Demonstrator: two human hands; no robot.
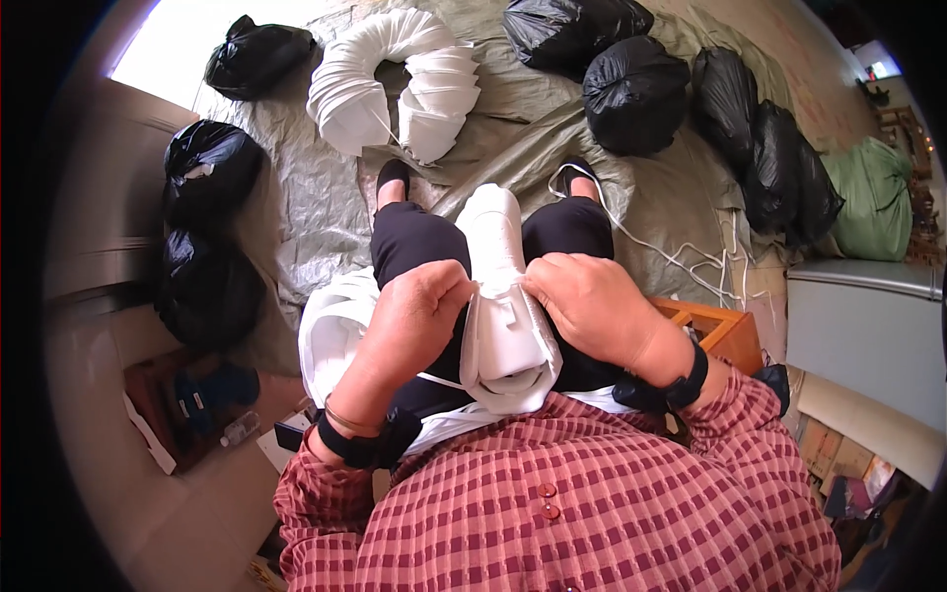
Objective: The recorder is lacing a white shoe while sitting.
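Observation:
On my lap, between my knees, rests a long stack of nested white curved pieces (492, 237). At its near end an open white piece (505, 340) has upturned sides, with a small tab or slot in its middle. My left hand (419, 311) is closed, its thumb and finger pinching the left edge of this piece. Opposite it, my right hand (592, 304) pinches the right edge. The fingertips are partly hidden by the knuckles, and I cannot make out the material. Beside my left forearm lies a loop of more white pieces (330, 331).
A curved string of stacked white pieces (414, 44) lies on the grey-green sheet (321, 227) ahead. Tied black bags (636, 94) stand around it. White cord (681, 261) trails to the right, near a wooden stool or frame (735, 335) and a grey cabinet (868, 335).

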